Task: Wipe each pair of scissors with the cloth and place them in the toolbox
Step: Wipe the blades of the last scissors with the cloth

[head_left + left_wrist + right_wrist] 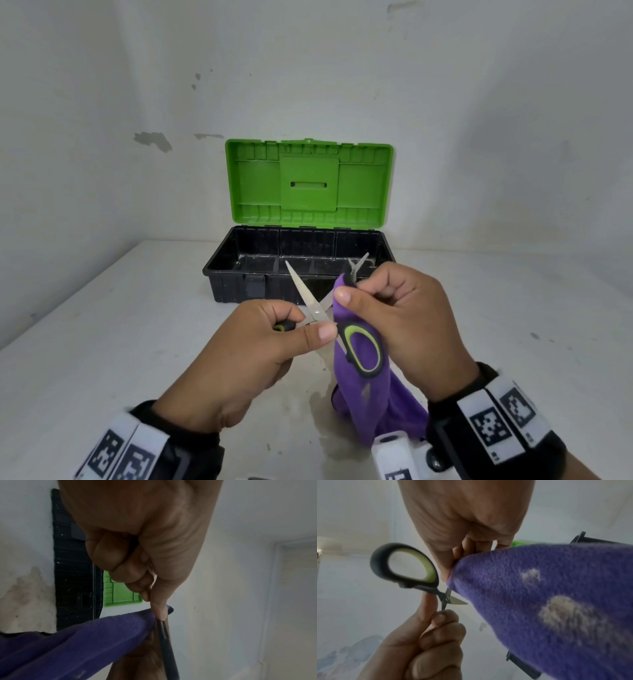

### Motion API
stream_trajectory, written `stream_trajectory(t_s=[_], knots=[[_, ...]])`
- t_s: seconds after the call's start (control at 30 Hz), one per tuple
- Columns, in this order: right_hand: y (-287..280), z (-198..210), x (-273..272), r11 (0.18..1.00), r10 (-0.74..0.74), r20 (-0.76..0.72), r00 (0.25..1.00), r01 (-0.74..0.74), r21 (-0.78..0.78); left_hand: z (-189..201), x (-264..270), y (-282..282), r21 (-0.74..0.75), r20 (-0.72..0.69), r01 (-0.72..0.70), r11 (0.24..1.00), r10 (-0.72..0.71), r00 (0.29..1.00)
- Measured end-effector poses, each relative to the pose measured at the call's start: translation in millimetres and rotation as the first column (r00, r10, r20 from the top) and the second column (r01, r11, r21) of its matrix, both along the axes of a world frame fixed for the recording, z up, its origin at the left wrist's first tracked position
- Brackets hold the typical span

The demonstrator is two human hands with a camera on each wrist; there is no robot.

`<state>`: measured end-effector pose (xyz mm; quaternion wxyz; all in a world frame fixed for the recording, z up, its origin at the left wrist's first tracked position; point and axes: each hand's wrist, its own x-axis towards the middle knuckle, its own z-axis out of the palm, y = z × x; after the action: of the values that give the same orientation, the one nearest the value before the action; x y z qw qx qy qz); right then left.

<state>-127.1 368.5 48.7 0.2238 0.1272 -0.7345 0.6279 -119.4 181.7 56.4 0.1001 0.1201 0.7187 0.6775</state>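
Just above the white table [102,359], close in front of the person, the left hand [246,359] is gripping one handle of the open scissors [317,313], fingers curled shut around it with the thumb pressing near the pivot, while the right hand [407,318] is pinching the purple cloth [363,387] around the far blade, finger and thumb closed on the fabric. The other handle, a black loop lined with yellow-green, is lying against the hanging cloth, whose lower end is resting on the table. This pair seems to be midway through its wipe: one blade is sitting bare and pale, the other is wrapped. Beyond the hands, the toolbox [239,270] is standing open, green lid upright, and something that looks like a small pair of scissors is showing inside near its right end, so at least one pair is probably done already. Placing the held pair is still to come. Most of the wrapped blade is hidden by the cloth, the right hand is covering part of the box's floor, and whether more scissors are waiting outside the views cannot be told.
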Motion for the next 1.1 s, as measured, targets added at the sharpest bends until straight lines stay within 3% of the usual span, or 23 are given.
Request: stream_trajectory(t_s=[0.2, 0.33, 0.5, 0.63, 0.77, 0.93, 1.1], knots=[[10.4, -0.8, -7.0, 0.991, -0.119, -0.009, 0.993, 0.119, -0.062, -2.1, 3.1, -1.7, -0.042, 0.006, 0.034, 0.999, -0.034, 0.999], [3.9, -0.4, 0.5, 0.999, -0.037, 0.004, 0.999, 0.037, -0.018, -2.6, 3.6, -4.8, -0.049, 0.005, 0.038, 0.998, -0.038, 0.999], [12.1, -1.9, -9.6, 0.987, -0.136, -0.018, 0.991, 0.134, -0.084, -3.7, 2.7, -5.9, -0.049, -0.001, 0.045, 0.998, -0.045, 0.999], [3.5, -1.7, -1.9, 0.998, -0.042, -0.019, 0.999, 0.041, -0.04, -2.2, 3.0, -6.2, -0.041, -0.001, 0.049, 0.998, -0.049, 0.999], [12.5, 0.2, -10.0, 0.986, -0.128, -0.023, 0.992, 0.125, -0.107, -3.3, 2.7, -4.8, -0.071, -0.021, 0.038, 0.997, -0.04, 0.999], [3.5, -5.1, 0.9, 0.997, -0.055, 0.008, 0.998, 0.055, -0.05, -3.4, 4.1, -7.0, -0.098, -0.02, 0.026, 0.995, -0.028, 0.999], [18.7, -2.3, -13.7, 0.988, -0.144, 0.016, 0.989, 0.145, -0.061, -6.3, 3.8, -8.0, -0.176, -0.081, -0.007, 0.984, -0.007, 0.997]])
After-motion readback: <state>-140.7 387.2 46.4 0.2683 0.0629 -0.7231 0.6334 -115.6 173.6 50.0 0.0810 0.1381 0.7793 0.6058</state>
